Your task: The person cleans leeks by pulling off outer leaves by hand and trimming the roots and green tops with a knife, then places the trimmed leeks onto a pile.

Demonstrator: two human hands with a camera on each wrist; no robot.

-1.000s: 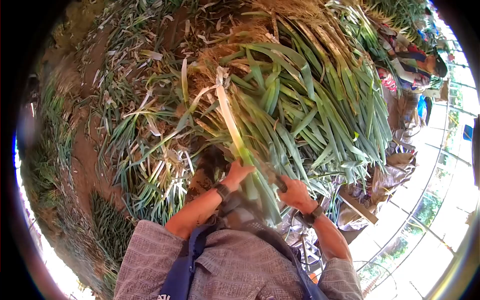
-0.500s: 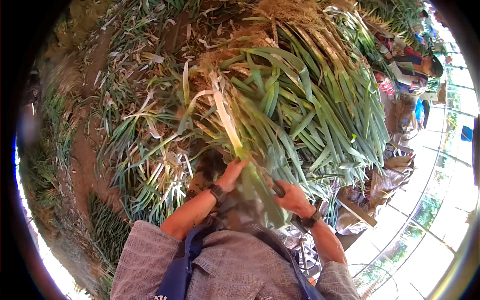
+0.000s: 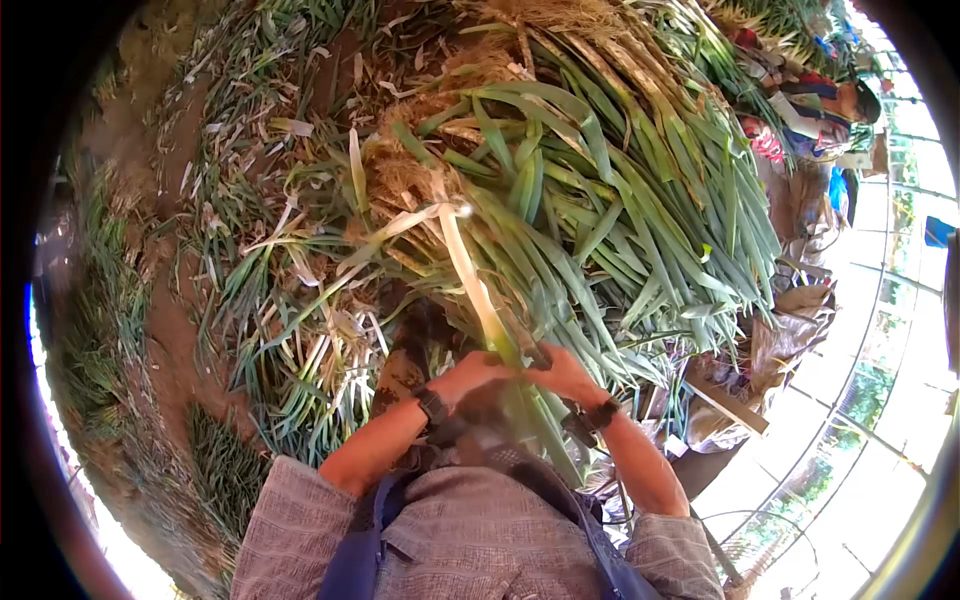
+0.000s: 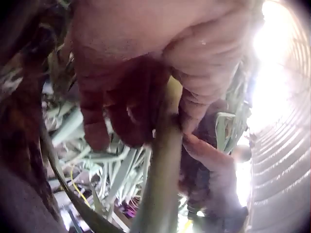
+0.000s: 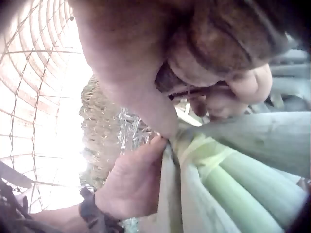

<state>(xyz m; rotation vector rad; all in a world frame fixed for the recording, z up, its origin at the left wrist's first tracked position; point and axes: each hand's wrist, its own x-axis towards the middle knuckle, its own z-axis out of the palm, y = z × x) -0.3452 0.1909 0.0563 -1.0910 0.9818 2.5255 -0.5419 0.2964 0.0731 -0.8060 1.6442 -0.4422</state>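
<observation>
A leek (image 3: pixel 465 265) with a white shank and green leaves slants up from in front of my body. My left hand (image 3: pixel 468 376) grips it where white turns green; in the left wrist view, thumb and fingers close round the pale stalk (image 4: pixel 163 170). Close beside it, my right hand (image 3: pixel 566 374) curls round the dark handle of a knife (image 5: pixel 167 81), its blade mostly hidden. The right thumb presses at the base of the leaves (image 5: pixel 248 179), and the left fingertips come right up to it.
A big heap of leeks (image 3: pixel 610 200) with rooty ends lies ahead to the right. Loose leaves and peelings (image 3: pixel 310 330) cover the brown ground on the left. Another person (image 3: pixel 825 110) sits at the far right, near a wire-and-sheet wall (image 3: pixel 850 390).
The hands were apart on the leek and have come together at its green part. The leek's white end has dropped slightly toward me. The right hand has moved inward to the left.
</observation>
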